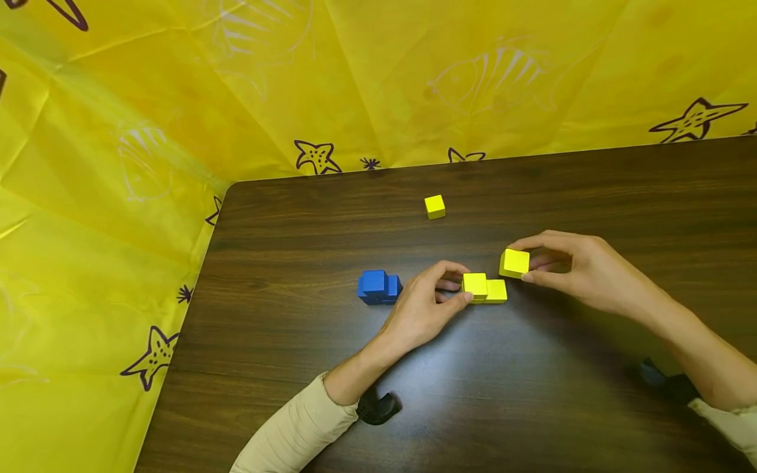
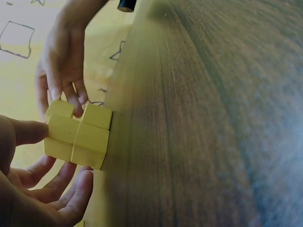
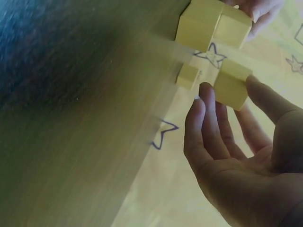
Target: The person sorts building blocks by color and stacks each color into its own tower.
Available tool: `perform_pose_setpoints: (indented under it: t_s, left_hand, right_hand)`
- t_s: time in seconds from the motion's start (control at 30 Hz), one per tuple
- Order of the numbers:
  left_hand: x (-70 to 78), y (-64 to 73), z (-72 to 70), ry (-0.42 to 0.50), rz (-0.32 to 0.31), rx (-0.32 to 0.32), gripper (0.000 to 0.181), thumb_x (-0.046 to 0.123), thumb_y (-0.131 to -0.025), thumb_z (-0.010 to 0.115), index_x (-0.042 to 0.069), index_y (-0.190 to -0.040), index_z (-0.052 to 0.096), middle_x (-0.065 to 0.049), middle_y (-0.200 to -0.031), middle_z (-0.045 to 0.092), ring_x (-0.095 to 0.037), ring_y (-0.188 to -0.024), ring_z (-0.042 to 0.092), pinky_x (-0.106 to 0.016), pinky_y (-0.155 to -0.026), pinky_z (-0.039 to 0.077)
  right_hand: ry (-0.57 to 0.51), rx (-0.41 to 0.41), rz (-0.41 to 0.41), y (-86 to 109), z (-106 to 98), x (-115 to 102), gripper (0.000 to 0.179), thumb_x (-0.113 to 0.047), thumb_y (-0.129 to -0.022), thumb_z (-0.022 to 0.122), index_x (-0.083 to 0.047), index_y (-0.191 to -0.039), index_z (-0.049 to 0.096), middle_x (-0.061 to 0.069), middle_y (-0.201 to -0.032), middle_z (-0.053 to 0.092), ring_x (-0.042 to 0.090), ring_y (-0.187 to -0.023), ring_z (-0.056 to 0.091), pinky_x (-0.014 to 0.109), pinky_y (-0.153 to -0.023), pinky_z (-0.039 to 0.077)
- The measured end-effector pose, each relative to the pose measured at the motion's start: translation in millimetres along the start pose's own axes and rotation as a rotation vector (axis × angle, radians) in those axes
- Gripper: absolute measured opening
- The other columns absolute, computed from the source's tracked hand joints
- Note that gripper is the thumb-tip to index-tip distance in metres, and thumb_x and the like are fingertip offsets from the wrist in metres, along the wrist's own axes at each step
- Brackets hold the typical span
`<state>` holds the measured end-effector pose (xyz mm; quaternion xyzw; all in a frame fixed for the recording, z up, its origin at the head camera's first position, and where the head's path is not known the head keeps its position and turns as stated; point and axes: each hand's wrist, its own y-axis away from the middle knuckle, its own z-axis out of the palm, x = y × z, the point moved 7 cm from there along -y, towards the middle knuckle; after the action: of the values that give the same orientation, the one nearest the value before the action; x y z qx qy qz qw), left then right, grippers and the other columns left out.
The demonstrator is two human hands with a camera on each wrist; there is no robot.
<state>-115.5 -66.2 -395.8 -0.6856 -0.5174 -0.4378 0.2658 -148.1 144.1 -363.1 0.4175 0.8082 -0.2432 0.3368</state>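
My left hand grips the upper yellow cube of a small group, thumb on one side and fingertips on the other. Beside that cube and lower sits another yellow cube; in the left wrist view the yellow cubes stand packed against each other. Just right of the group, my right hand pinches a single yellow cube between thumb and fingertips. The right wrist view shows this held cube apart from the group, raised off the table.
Blue blocks are stacked left of my left hand. A lone yellow cube lies farther back on the brown wooden table. Yellow cloth with sea-creature drawings borders the table's back and left edges.
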Motion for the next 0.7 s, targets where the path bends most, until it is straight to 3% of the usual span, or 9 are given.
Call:
perform_pose_setpoints:
  t_s: [0.7]
  left_hand:
    - [-0.2, -0.4, -0.1, 0.013, 0.0, -0.005, 0.031, 0.019, -0.092, 0.073, 0.017, -0.122, 0.063, 0.002, -0.117, 0.068, -0.01, -0.104, 0.065, -0.025, -0.082, 0.054]
  right_hand:
    - [-0.056, -0.022, -0.072, 3.9, 15, -12, 0.045, -0.001, -0.082, 0.08, -0.017, -0.122, 0.067, -0.003, -0.112, 0.069, 0.007, -0.088, 0.069, 0.019, -0.074, 0.055]
